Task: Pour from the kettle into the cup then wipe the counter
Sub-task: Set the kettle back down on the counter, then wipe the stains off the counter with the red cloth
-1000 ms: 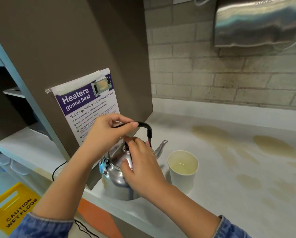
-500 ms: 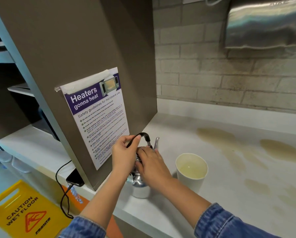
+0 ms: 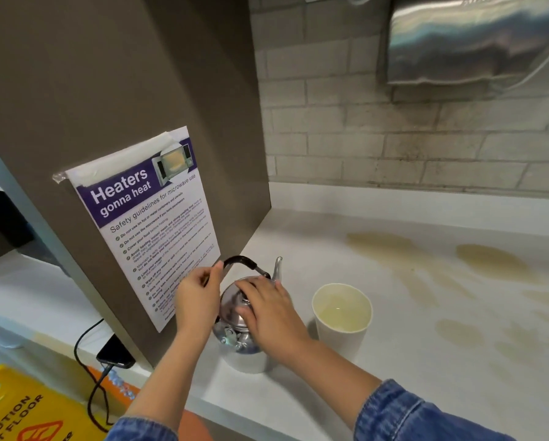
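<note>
At the near edge of the counter (image 3: 425, 361) stands the metal kettle (image 3: 239, 332), upright; the left hand (image 3: 196, 300) pinches the left end of its black handle (image 3: 239, 261) between thumb and fingers, and the right hand (image 3: 268, 308) lies spread flat on the lid. It looks rigid, smooth and probably slippery, heavier if full, so the arched handle is the place to hold, lid steadied. Just right of it is the paper cup (image 3: 341, 319), light and easily tipped, holding pale liquid, with brownish stains (image 3: 486, 261) farther right.

a taped microwave safety poster (image 3: 145, 224), a plugged-in phone (image 3: 115, 354), a yellow wet-floor sign (image 3: 21, 412), a steel dispenser (image 3: 476, 39).
</note>
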Action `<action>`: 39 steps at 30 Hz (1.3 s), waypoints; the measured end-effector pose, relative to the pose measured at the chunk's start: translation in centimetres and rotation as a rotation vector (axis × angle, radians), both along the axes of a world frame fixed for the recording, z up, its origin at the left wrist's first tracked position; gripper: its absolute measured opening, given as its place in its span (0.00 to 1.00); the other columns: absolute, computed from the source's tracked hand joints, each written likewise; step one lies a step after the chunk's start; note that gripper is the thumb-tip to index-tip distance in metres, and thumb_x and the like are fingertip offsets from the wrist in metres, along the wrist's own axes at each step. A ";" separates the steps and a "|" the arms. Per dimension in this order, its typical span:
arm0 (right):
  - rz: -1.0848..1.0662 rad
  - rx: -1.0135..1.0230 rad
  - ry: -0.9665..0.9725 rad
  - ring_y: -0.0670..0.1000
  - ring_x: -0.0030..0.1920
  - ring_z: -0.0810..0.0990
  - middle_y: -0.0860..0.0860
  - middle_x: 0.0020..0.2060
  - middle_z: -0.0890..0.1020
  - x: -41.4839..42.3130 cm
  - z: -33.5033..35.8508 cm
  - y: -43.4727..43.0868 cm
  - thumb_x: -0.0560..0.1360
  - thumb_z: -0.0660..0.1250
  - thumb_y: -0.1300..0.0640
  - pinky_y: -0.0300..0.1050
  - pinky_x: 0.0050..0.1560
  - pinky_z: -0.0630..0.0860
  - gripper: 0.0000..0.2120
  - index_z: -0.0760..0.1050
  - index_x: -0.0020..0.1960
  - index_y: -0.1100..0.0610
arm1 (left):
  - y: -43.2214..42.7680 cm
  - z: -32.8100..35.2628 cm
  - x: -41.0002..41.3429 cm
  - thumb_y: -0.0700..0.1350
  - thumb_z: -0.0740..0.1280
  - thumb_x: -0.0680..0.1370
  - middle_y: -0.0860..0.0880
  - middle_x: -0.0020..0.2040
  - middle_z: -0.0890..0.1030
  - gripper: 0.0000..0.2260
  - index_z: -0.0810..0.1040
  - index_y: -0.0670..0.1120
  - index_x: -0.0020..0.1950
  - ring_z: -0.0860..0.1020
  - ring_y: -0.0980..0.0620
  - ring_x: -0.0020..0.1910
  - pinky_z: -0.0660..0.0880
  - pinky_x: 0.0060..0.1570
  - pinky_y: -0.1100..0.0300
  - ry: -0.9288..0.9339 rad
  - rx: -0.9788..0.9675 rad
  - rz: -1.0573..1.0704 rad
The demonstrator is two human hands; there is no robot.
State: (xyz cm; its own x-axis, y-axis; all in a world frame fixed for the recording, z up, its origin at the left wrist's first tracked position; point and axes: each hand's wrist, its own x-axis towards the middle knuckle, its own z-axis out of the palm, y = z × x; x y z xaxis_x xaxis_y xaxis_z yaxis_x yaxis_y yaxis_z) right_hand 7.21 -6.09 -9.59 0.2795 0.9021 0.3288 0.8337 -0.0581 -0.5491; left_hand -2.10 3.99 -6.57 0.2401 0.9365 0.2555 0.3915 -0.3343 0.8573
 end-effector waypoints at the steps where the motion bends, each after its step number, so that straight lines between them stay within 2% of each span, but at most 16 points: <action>1: -0.003 0.000 -0.003 0.54 0.71 0.65 0.52 0.68 0.71 -0.1 0.0 0.0 0.75 0.49 0.47 0.52 0.74 0.51 0.26 0.67 0.70 0.53 | 0.4 -0.4 -0.2 0.51 0.64 0.79 0.50 0.25 0.74 0.18 0.75 0.46 0.31 0.71 0.49 0.27 0.65 0.30 0.57 0.072 0.027 0.012; 3: -0.016 -0.011 -0.002 0.55 0.72 0.64 0.53 0.69 0.71 -0.2 -0.2 0.1 0.76 0.51 0.49 0.53 0.74 0.50 0.24 0.66 0.70 0.53 | 1.1 -1.1 -0.4 0.50 0.63 0.80 0.49 0.21 0.70 0.23 0.68 0.47 0.24 0.67 0.47 0.25 0.62 0.28 0.57 0.179 0.026 0.019; 5: -0.036 -0.015 -0.007 0.55 0.73 0.63 0.54 0.69 0.71 -0.3 -0.5 0.3 0.76 0.49 0.48 0.54 0.74 0.50 0.25 0.66 0.71 0.53 | 1.5 -1.5 -0.5 0.50 0.63 0.80 0.47 0.19 0.68 0.26 0.65 0.46 0.22 0.66 0.47 0.24 0.60 0.27 0.57 0.268 0.018 0.025; 10: -0.079 -0.029 -0.009 0.56 0.72 0.65 0.55 0.68 0.72 -0.5 -0.4 0.5 0.75 0.47 0.47 0.55 0.75 0.52 0.27 0.66 0.71 0.54 | 2.0 -1.7 -0.5 0.51 0.64 0.80 0.44 0.21 0.71 0.25 0.72 0.40 0.25 0.67 0.46 0.24 0.62 0.27 0.57 0.349 -0.038 -0.010; 15: -0.080 -0.046 -0.013 0.57 0.73 0.64 0.55 0.69 0.71 -0.6 -0.6 0.4 0.75 0.46 0.46 0.56 0.75 0.52 0.28 0.64 0.72 0.53 | 2.5 -2.0 -0.3 0.50 0.63 0.80 0.45 0.21 0.71 0.26 0.71 0.41 0.24 0.67 0.45 0.25 0.64 0.29 0.56 0.365 -0.045 -0.026; 17: -0.078 -0.063 -0.021 0.57 0.72 0.64 0.56 0.69 0.71 -0.5 -0.4 0.5 0.75 0.46 0.46 0.56 0.75 0.54 0.29 0.62 0.74 0.54 | 2.8 -2.0 -0.3 0.50 0.61 0.81 0.43 0.25 0.75 0.24 0.75 0.40 0.28 0.71 0.44 0.27 0.67 0.32 0.56 0.456 -0.018 -0.052; 20: -0.097 -0.049 0.017 0.60 0.70 0.65 0.59 0.69 0.69 -0.6 1.0 0.2 0.77 0.50 0.47 0.56 0.72 0.60 0.29 0.59 0.75 0.57 | 2.9 -1.4 -0.1 0.50 0.59 0.82 0.38 0.41 0.81 0.20 0.80 0.35 0.43 0.78 0.40 0.41 0.75 0.44 0.52 0.547 0.064 -0.067; 23: -0.127 0.086 0.131 0.57 0.70 0.64 0.58 0.70 0.68 -0.8 3.9 -0.8 0.80 0.58 0.57 0.48 0.71 0.62 0.25 0.58 0.75 0.58 | 1.5 0.6 0.3 0.47 0.59 0.82 0.36 0.50 0.78 0.16 0.78 0.35 0.56 0.75 0.37 0.52 0.71 0.51 0.49 0.481 0.224 -0.119; 26: -0.180 0.229 0.116 0.54 0.70 0.65 0.56 0.70 0.68 -0.1 7.3 -2.3 0.80 0.57 0.60 0.45 0.69 0.63 0.23 0.60 0.74 0.58 | -0.8 3.9 1.1 0.48 0.61 0.81 0.39 0.61 0.75 0.19 0.73 0.40 0.69 0.72 0.41 0.62 0.69 0.60 0.49 0.360 0.314 -0.192; 30: -0.292 0.302 0.024 0.56 0.70 0.67 0.58 0.69 0.70 2.7 10.0 -5.1 0.79 0.59 0.62 0.46 0.68 0.63 0.19 0.70 0.69 0.58 | -4.1 7.2 3.2 0.46 0.65 0.79 0.42 0.58 0.76 0.16 0.78 0.43 0.66 0.73 0.43 0.59 0.69 0.58 0.54 0.195 0.489 -0.242; 35: -0.460 0.259 -0.061 0.59 0.69 0.69 0.60 0.67 0.72 8.2 10.4 -11.8 0.76 0.63 0.60 0.51 0.68 0.66 0.16 0.76 0.63 0.58 | -10.8 9.0 7.1 0.41 0.68 0.77 0.41 0.53 0.78 0.12 0.82 0.41 0.59 0.74 0.41 0.55 0.63 0.56 0.66 0.048 0.601 -0.381; 39: -0.607 0.165 -0.036 0.58 0.69 0.68 0.60 0.68 0.71 12.7 8.6 -19.2 0.76 0.65 0.58 0.49 0.69 0.64 0.17 0.75 0.64 0.57 | -16.8 7.1 11.8 0.50 0.63 0.75 0.41 0.54 0.78 0.18 0.83 0.42 0.57 0.75 0.42 0.56 0.66 0.59 0.59 0.083 0.624 -0.560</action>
State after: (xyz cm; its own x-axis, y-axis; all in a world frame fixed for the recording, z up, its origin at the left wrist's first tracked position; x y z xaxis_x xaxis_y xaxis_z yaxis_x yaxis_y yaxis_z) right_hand 19.90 -25.32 -1.03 0.7121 0.5226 0.4689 0.6968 -0.4441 -0.5632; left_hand 9.74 -12.77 0.50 0.6683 0.3659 0.6477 0.0801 -0.9010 0.4263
